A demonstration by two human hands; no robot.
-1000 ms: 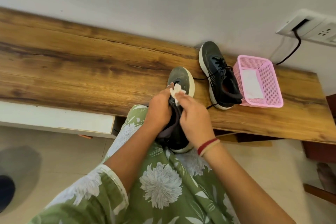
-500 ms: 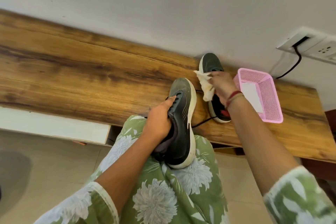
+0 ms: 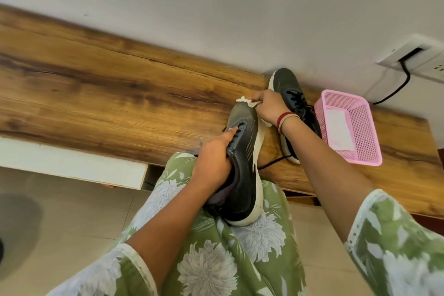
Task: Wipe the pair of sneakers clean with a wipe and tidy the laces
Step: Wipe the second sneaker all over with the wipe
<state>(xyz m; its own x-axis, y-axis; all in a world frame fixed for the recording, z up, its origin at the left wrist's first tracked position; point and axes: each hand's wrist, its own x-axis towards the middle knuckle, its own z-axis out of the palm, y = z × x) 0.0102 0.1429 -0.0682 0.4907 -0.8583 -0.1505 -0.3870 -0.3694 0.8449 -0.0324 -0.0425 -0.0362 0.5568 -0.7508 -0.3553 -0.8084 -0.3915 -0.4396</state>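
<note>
Left hand [image 3: 213,158] grips the held sneaker [image 3: 242,175] at its opening, heel on the lap, toe over the wooden bench [image 3: 120,94]; right hand [image 3: 269,108] pinches the wipe [image 3: 245,101] against the toe at 12 o'clock; second sneaker [image 3: 288,86] lies at 1 o'clock, pink basket [image 3: 360,151] at 2 o'clock. Risk: hard strokes could pivot the shoe off the lap; the loose lace [image 3: 274,163] could snag.

Left hand [image 3: 213,163] gripping sneaker [image 3: 243,175], right hand [image 3: 269,108] pinching wipe [image 3: 243,99], forearm outstretched

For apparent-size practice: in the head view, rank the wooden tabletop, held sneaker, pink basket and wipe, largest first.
1. wooden tabletop
2. held sneaker and pink basket: similar, sneaker nearer, so unranked
3. wipe
</note>
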